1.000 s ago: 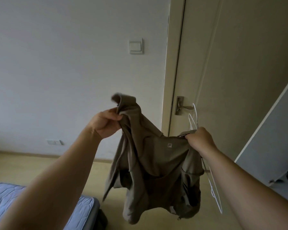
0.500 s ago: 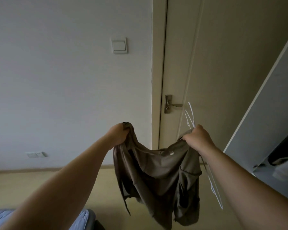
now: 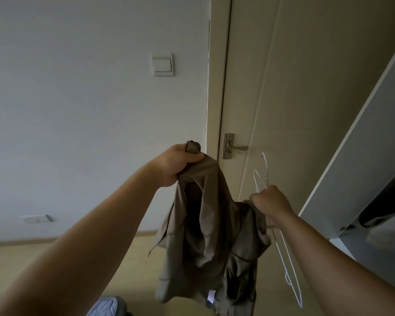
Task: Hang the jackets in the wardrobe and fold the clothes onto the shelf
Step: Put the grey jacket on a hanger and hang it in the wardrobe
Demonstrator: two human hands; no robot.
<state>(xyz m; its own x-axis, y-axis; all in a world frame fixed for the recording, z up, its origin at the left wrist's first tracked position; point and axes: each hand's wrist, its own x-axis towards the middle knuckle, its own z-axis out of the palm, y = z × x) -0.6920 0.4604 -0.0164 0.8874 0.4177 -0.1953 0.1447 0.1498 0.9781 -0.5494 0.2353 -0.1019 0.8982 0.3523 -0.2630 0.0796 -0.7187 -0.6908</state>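
Before beige door (image 3: 306, 87), beside open wardrobe (image 3: 363, 156): left hand (image 3: 179, 164) grips olive-brown fabric jacket (image 3: 205, 236); right hand (image 3: 270, 199) clamps jacket and white wire hanger (image 3: 290, 265). Jacket not yet on hanger; hanging and folding apparently remain.

jacket (image 3: 205, 236): olive-brown, soft fabric, held up in the air in front of the door, well above the floor.
jacket pose: hanging crumpled and twisted, its left upper part raised higher than its right; the body droops down in folds between the two held points.
jacket details: a small white label shows near the bottom hem; dark openings in the lower right folds.
hanger (image 3: 283, 247): thin white wire, at the right of the jacket, just beside it.
hanger pose: hook end pointing up, the long frame slanting down and to the right.
wardrobe (image 3: 363, 156): far right, its pale grey door standing open; dark clothing shows inside at the lower right edge.
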